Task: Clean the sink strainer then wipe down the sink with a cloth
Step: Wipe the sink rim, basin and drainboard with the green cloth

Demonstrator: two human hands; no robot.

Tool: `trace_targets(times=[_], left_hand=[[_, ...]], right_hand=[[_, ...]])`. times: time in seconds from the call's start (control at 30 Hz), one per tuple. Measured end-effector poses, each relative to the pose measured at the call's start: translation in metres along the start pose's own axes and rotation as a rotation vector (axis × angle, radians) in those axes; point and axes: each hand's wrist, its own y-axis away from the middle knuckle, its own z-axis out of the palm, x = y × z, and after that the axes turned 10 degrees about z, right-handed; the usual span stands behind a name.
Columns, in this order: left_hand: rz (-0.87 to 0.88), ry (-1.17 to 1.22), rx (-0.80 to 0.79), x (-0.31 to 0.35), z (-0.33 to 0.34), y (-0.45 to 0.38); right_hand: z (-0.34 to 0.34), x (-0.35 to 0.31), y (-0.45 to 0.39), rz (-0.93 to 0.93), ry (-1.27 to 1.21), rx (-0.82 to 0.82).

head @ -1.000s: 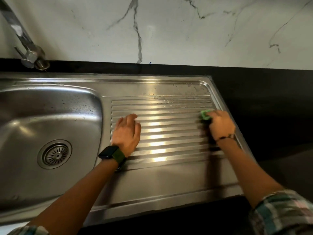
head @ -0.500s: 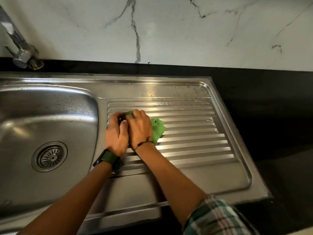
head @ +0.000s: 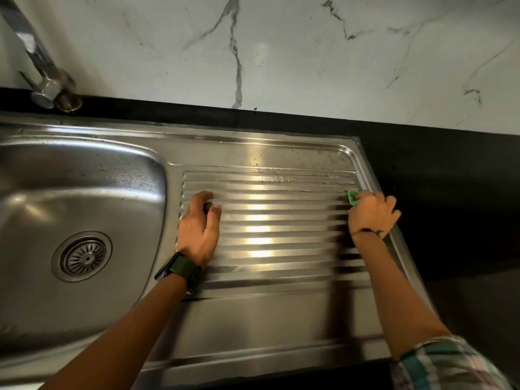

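right grip: right hand [head: 371, 212] clenched on a green cloth [head: 352, 197], bunched up, only a corner shows past the fingers
cloth spot: far right end of the ribbed drainboard [head: 267, 220], just beside its raised right rim
left grip: left hand [head: 199, 225] holds nothing, palm flat on the left end of the ribs, fingers loosely bent
hands: well apart, one at each end of the ribs
strainer: sink strainer [head: 83, 256] seated in the drain of the basin [head: 56, 198], looks free of scraps
wet spots: droplets on the back strip behind the ribs and on the basin's back wall
progress guess: strainer part likely done; wiping under way on the drainboard; back strip, basin and rim likely left
around: tap [head: 42, 68] back left, black counter [head: 450, 170], marble wall [head: 281, 52]
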Motion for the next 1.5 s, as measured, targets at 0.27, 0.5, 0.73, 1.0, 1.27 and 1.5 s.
trace_targets(times=[0.27,0.5,0.73,1.0,1.27,1.5], left_hand=[[-0.013,0.0,0.039,0.001,0.002,-0.001],[-0.011,0.048,0.022,0.007,-0.003,0.003],[-0.032,0.01,-0.001,0.008,-0.004,0.003],[0.146,-0.381,-0.2,-0.002,-0.002,-0.02],[0.211,-0.436,-0.215,-0.011,-0.007,-0.033],[0.156,-0.255,-0.166,-0.012,-0.008,-0.033]], right_hand=[[-0.006,-0.153,0.138,-0.58,-0.295,-0.219],[-0.006,-0.125,0.1,-0.84,-0.208,-0.095],[-0.005,0.013,-0.013,-0.338,0.079,-0.018],[-0.003,0.005,-0.015,-0.171,0.023,-0.03],[0.004,-0.027,-0.023,0.03,-0.154,0.008],[-0.001,-0.055,-0.001,-0.156,-0.113,-0.007]])
